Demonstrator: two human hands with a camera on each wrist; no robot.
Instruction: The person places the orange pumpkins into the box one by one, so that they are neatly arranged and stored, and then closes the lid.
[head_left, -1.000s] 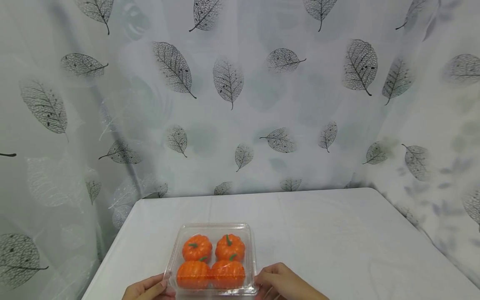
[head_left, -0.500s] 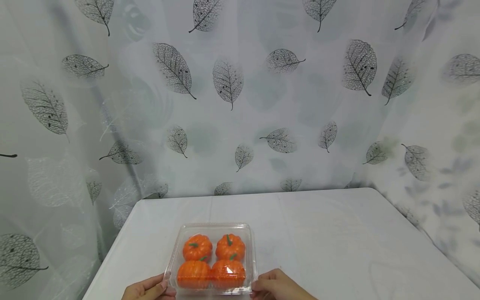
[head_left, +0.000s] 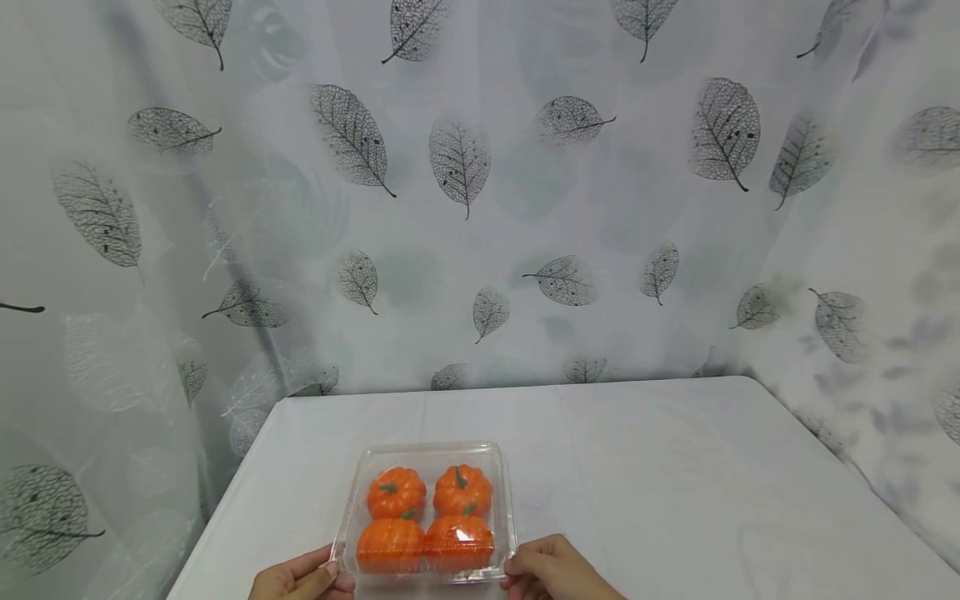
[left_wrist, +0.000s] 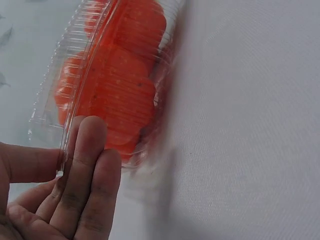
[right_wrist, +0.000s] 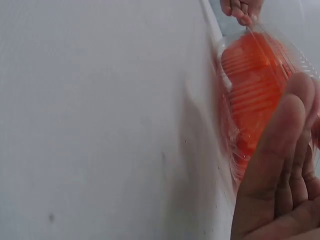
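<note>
A clear plastic clamshell box (head_left: 431,448) with a ribbed wall sits near the table's front edge. Inside it are several small orange pumpkins (head_left: 396,493) with green stems. My left hand (head_left: 303,577) pinches the rim at the box's near left corner; in the left wrist view the thumb (left_wrist: 35,164) lies on one side of the rim and fingers on the other. At the near right corner my right hand (head_left: 553,571) pinches the rim. The right wrist view shows its fingers (right_wrist: 280,130) against the box edge, partly hiding the box.
The white table (head_left: 637,475) stretches away to the right and back. A pale curtain (head_left: 510,183) printed with dark leaves hangs behind it and along both sides.
My right hand has moved slightly left and closed onto the near right corner of the box. The left hand keeps its hold, and the box appears almost unmoved.
</note>
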